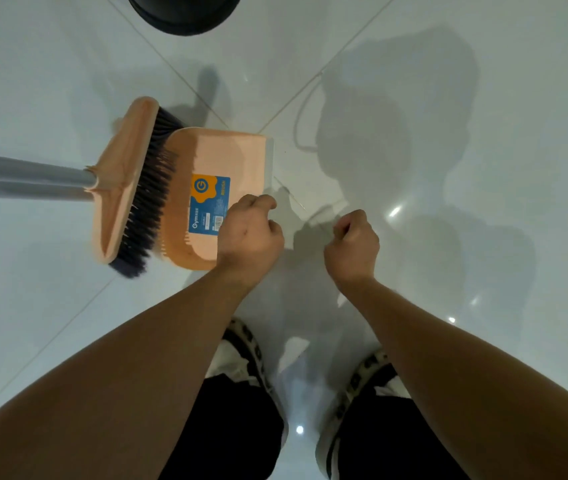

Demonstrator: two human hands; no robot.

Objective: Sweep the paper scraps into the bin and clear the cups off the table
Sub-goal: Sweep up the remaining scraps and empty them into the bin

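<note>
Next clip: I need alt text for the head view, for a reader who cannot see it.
Seen from above, a person's left hand and right hand, both with curled fingers, hover over a glossy tiled floor beside a peach broom lying against a matching dustpan. A dark bin sits at the top edge.

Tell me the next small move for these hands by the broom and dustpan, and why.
Probably reach the left hand down to take hold of the dustpan. Both fists are curled and seem to hold nothing, the right hand hanging over bare floor. The broom lies across the pan, and the dark bin stands just beyond.
</note>
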